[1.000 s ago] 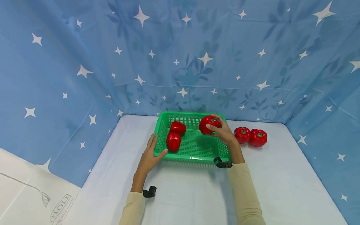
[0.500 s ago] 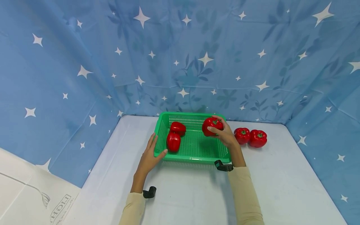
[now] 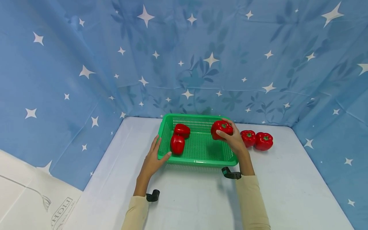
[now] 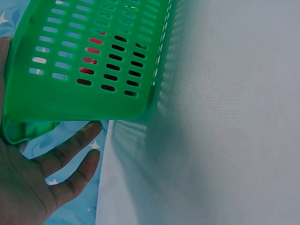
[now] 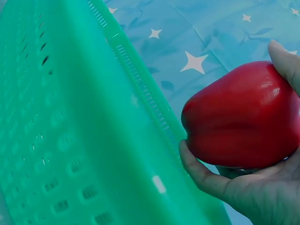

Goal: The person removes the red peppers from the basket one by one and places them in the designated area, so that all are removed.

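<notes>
My right hand (image 3: 236, 140) grips a red bell pepper (image 3: 220, 129) above the right end of a green plastic basket (image 3: 198, 162). The right wrist view shows this pepper (image 5: 239, 117) with fingers and thumb around it, near the basket's rim (image 5: 161, 122). My left hand (image 3: 152, 159) rests at the basket's front left corner, its thumb over the rim and its fingers along the outer side. Two straight fingers (image 4: 75, 178) show below the basket wall (image 4: 89, 101) in the left wrist view. Inside the basket's left part lie two red bell peppers, one behind (image 3: 182, 130) and one in front (image 3: 177, 144).
Two more red bell peppers, one nearer the basket (image 3: 248, 138) and one farther right (image 3: 264, 141), sit on the white table (image 3: 189, 198). A blue star-patterned curtain (image 3: 172, 64) stands behind the table and along its sides.
My right hand has moved right and slightly toward me with the pepper, from over the basket's interior toward its right edge. The left hand and the other peppers have stayed in place.
</notes>
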`<control>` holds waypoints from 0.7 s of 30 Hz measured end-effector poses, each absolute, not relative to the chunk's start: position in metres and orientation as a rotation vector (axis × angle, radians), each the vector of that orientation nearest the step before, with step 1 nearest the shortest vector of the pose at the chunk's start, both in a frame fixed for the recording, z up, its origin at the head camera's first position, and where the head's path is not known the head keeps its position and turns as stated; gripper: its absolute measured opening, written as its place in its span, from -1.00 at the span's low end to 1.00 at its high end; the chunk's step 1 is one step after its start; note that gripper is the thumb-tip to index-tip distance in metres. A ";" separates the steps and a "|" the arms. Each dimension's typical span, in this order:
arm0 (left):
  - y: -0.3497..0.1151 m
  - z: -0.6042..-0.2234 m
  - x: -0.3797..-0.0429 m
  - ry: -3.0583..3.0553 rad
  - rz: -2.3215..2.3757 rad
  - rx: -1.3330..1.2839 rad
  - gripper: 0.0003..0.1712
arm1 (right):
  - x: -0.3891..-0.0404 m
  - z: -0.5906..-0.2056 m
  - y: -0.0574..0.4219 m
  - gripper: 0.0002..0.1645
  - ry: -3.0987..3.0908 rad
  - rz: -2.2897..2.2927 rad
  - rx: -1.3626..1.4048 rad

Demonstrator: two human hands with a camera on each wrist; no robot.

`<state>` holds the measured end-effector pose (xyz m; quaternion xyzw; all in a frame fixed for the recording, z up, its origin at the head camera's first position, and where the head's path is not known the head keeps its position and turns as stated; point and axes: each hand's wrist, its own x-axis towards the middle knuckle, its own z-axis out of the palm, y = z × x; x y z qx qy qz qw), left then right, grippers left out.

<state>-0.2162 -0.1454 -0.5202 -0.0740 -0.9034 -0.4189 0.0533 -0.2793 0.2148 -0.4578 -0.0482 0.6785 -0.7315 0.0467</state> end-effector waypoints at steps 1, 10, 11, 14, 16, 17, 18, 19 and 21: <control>-0.145 -0.520 -0.216 -2.745 -1.273 -0.224 0.02 | -0.277 -0.458 0.216 -0.13 2.083 -2.234 -0.139; -0.145 -0.521 -0.215 -2.758 -1.286 -0.208 0.03 | -0.259 -0.463 0.224 -0.11 2.154 -2.248 -0.083; -0.146 -0.521 -0.215 -2.755 -1.288 -0.210 0.02 | -0.258 -0.463 0.225 -0.12 2.153 -2.265 -0.076; -0.146 -0.522 -0.215 -2.748 -1.284 -0.216 0.03 | -0.253 -0.462 0.228 -0.15 2.130 -2.339 -0.050; -0.146 -0.523 -0.216 -2.744 -1.281 -0.223 0.03 | -0.250 -0.461 0.230 -0.16 2.103 -2.398 -0.024; -0.146 -0.523 -0.216 -2.743 -1.279 -0.227 0.03 | -0.249 -0.460 0.231 -0.17 2.092 -2.425 -0.015; -0.146 -0.523 -0.216 -2.741 -1.278 -0.229 0.03 | -0.247 -0.459 0.232 -0.17 2.087 -2.446 -0.010; -0.146 -0.523 -0.217 -2.740 -1.276 -0.232 0.03 | -0.245 -0.459 0.233 -0.18 2.087 -2.464 -0.003; -0.146 -0.524 -0.217 -2.739 -1.276 -0.232 0.03 | -0.243 -0.459 0.235 -0.21 2.075 -2.510 0.006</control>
